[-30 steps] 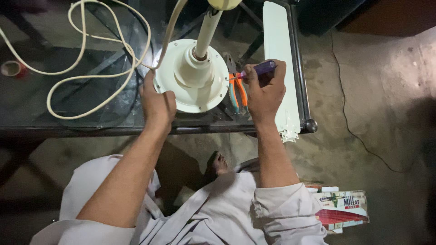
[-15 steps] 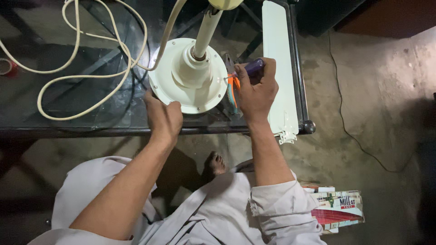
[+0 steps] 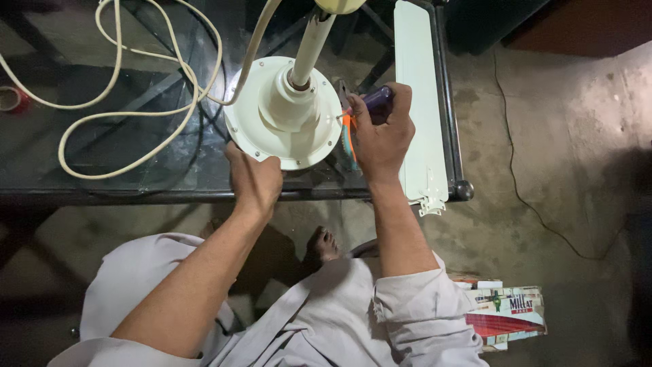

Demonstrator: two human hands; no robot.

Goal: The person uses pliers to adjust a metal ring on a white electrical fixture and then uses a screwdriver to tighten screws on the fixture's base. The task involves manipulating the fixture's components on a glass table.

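A round cream fan motor housing [image 3: 282, 129] with an upright cream rod [image 3: 310, 47] sits on a dark glass table [image 3: 102, 183]. My left hand [image 3: 255, 180] grips the housing's near rim. My right hand [image 3: 380, 132] is closed on a purple-handled screwdriver [image 3: 375, 99], its tip at the right edge of the housing. Orange-and-teal handled pliers [image 3: 349, 136] lie on the glass just under that hand.
A cream power cord [image 3: 122, 102] loops over the left of the table. A pale fan blade [image 3: 415, 102] lies along the table's right edge. A roll of tape [image 3: 10, 98] sits far left. A printed cardboard box [image 3: 506, 316] lies on the concrete floor.
My left hand slid from the housing's left side down to its near rim. The right hand with the screwdriver stayed at the housing's right edge. The view shifted slightly.
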